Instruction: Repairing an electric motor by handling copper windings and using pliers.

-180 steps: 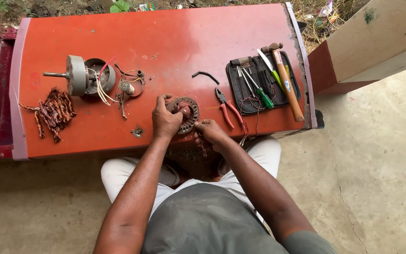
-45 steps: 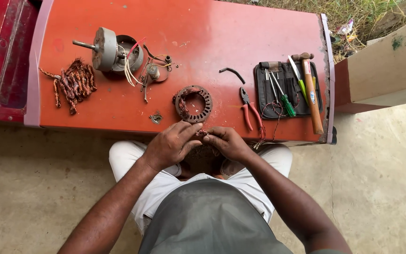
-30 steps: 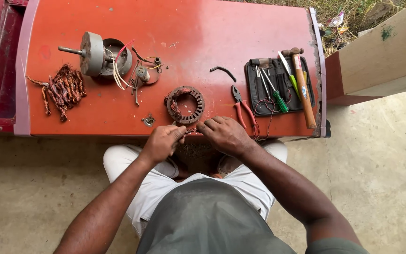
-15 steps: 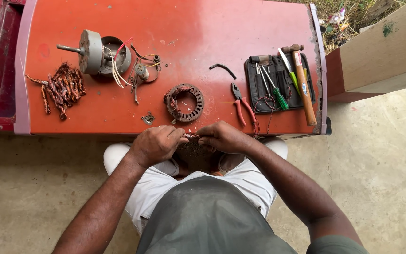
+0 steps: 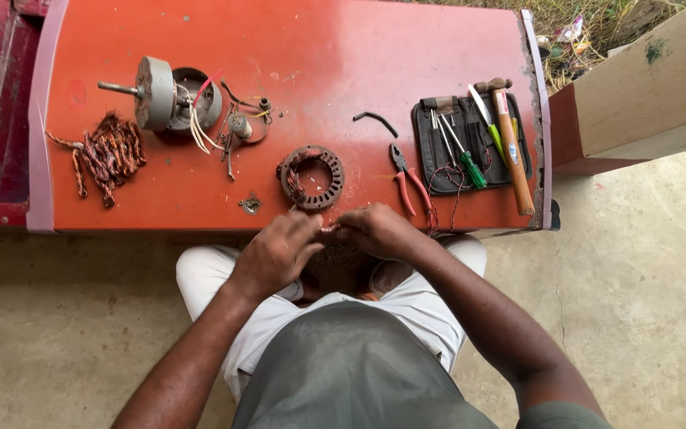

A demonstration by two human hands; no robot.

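My left hand (image 5: 278, 253) and my right hand (image 5: 376, 230) meet fingertip to fingertip just off the red table's front edge (image 5: 121, 221), over my lap. Both pinch a small pale piece (image 5: 329, 229), too small to tell what it is. A rusty stator ring (image 5: 312, 176) with a bit of copper winding lies flat on the table right above my hands, untouched.
Red-handled pliers (image 5: 409, 181) lie right of the ring, beside a black tool pouch (image 5: 470, 143) with screwdrivers and a wooden-handled hammer (image 5: 511, 147). A motor housing with shaft and wires (image 5: 170, 99), a capacitor part (image 5: 240, 129) and a pile of copper windings (image 5: 106, 155) sit at the left. A short black wire (image 5: 375, 121) lies mid-table.
Six seconds ago both hands gripped the stator ring on the table. They have since drawn back to the front edge, leaving the ring lying there, and now work a small piece between the fingertips.
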